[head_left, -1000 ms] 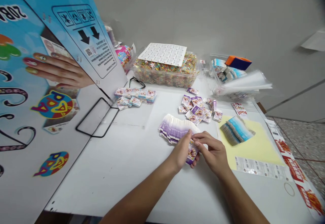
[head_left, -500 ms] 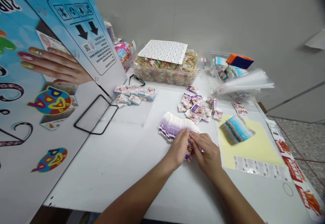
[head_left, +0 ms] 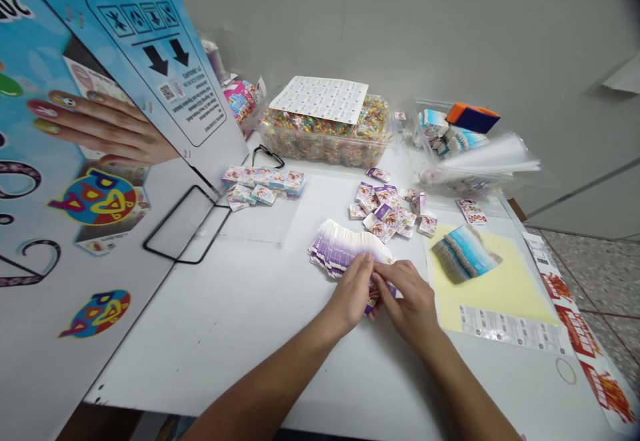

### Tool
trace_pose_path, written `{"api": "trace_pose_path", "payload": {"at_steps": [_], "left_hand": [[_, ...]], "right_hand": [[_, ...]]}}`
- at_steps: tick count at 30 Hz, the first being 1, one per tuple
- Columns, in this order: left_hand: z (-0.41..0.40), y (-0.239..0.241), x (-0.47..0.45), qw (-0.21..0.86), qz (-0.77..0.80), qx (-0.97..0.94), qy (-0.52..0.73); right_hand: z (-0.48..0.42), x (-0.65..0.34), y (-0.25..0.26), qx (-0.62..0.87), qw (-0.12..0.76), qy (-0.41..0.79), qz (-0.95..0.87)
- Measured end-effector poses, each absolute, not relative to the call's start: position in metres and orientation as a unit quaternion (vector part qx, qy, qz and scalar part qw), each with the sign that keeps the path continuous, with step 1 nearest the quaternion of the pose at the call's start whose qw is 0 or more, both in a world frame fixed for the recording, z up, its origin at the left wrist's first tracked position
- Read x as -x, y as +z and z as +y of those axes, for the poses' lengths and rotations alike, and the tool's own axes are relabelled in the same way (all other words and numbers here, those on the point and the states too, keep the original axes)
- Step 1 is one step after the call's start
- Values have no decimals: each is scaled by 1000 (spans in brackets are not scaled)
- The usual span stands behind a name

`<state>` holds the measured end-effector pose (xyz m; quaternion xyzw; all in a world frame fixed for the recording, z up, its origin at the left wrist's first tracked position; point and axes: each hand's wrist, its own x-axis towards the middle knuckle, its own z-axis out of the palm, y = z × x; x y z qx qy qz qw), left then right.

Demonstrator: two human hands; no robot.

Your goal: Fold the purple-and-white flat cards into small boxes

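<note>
Counter: white, before grey wall.
Purple printed carton: clamped in left hand and right hand, beside fanned flat cartons.
Handling: probably light, creasable card; hold by edges.

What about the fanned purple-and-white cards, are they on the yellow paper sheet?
No, the cards lie on the white table, beside the sheet.

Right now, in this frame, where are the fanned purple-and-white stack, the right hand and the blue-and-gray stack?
Fanned purple-and-white stack [head_left: 344, 247]: head view, middle of its overlapping pieces.
Right hand [head_left: 411, 299]: head view, back of the hand.
Blue-and-gray stack [head_left: 467, 254]: head view, middle of its upper side.
</note>
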<state>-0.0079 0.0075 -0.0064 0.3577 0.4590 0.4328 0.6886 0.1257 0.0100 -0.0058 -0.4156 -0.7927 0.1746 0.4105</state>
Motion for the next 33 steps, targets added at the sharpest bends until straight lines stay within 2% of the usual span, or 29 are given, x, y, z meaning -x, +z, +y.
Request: {"api": "trace_pose_path", "payload": {"at_steps": [5, 12, 14, 18, 20, 23, 26, 29, 33], "left_hand": [[5, -2, 11, 673, 460, -374, 442], [6, -7, 13, 656, 490, -372, 437], [6, -5, 13, 667, 480, -366, 437], [5, 3, 13, 694, 460, -367, 416], [3, 5, 13, 664, 472, -414, 406], [-1, 6, 15, 565, 505, -505, 414], [-3, 6, 15, 501, 538, -538, 413], [-2, 5, 14, 493, 553, -544, 394], [-1, 6, 13, 493, 553, -555, 378]], "right_hand": [[10, -131, -4, 484, 442, 230, -719], [10, -121, -7, 419, 452, 219, -756], [9, -121, -4, 432, 436, 280, -738], [12, -127, -2, 459, 423, 486, -612], [20, -134, -4, 465, 479, 516, -537], [38, -150, -10, 479, 598, 485, -421], [52, -166, -15, 482, 636, 491, -349], [57, -177, -17, 504, 604, 493, -370], [56, -183, -20, 563, 506, 419, -503]]}}
